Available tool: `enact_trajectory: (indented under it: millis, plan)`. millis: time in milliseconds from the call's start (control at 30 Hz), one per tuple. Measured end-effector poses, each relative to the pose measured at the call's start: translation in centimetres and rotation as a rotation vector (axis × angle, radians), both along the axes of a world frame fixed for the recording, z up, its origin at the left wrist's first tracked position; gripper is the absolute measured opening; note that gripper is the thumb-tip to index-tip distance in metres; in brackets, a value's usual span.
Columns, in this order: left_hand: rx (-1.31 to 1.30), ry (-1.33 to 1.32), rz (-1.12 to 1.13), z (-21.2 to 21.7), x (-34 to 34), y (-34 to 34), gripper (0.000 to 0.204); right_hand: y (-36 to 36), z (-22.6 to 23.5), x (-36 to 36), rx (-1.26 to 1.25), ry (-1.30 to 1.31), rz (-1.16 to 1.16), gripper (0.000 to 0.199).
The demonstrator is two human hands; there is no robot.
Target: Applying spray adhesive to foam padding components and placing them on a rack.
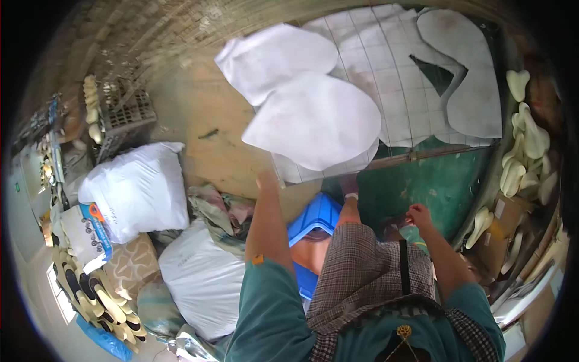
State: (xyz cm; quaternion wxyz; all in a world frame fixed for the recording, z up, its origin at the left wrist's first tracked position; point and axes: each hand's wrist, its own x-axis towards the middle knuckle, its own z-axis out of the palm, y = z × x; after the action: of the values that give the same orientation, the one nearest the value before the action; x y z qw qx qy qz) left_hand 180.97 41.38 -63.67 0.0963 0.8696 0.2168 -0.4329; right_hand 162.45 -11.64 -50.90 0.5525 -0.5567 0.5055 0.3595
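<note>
My left hand (266,181) reaches forward to the near edge of a stack of white sheet pieces; it is smeared by motion, and whether it touches them is unclear. The top piece (319,120) is broad, rounded on one side and pointed on the other. Another white piece (277,60) lies partly under it, farther off. Beneath both is a larger white sheet (386,78) marked with grid lines. At the right, my right hand (417,215) hangs above the green surface (434,181) near my knee, its fingers curled; what they hold, if anything, is hidden.
White filled sacks (136,190) stand on the left, with a blue plastic bin (316,217) beside my leg. A grey crate (123,105) is farther back. Pale sole-shaped pieces (528,145) pile up along the right, next to a cardboard box (506,223).
</note>
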Motion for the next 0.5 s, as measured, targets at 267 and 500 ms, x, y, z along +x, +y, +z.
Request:
enact_trajectory:
  millis: [267, 500]
  plan:
    - [-0.657, -0.83, 1.21, -11.7, 2.2, 2.8, 0.027, 8.9, -4.2, -1.4, 0.236, 0.02, -0.112, 0.017]
    - [-0.532, -0.532, 1.97, -9.1, 1.6, -11.7, 0.035, 3.4, -7.0, -5.4, 0.111, 0.035, -0.032, 0.015]
